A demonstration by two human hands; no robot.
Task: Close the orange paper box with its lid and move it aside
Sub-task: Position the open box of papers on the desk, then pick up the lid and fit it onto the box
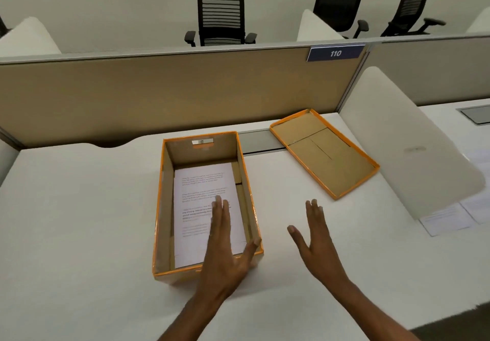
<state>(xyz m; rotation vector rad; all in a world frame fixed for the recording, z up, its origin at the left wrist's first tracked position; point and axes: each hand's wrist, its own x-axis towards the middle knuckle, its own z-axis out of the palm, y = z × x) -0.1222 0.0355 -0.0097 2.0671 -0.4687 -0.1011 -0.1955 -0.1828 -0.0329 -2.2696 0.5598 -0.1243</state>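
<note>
The orange paper box point(163, 208) stands open on the white desk, its brown inside showing. A printed white sheet point(201, 189) lies flat on its bottom. The orange lid point(324, 153) lies upside down on the desk to the right and behind the box, apart from it. My left hand point(225, 250) hovers flat over the box's near right corner, fingers straight and holding nothing. My right hand point(316, 239) is held open above the bare desk to the right of the box, in front of the lid, thumb spread out.
A tan partition point(159, 93) with a "110" sign point(335, 53) closes off the desk's back. A white side divider point(408, 144) stands at the right, with papers point(448, 220) beyond it. Black office chairs point(221, 14) stand behind the partition.
</note>
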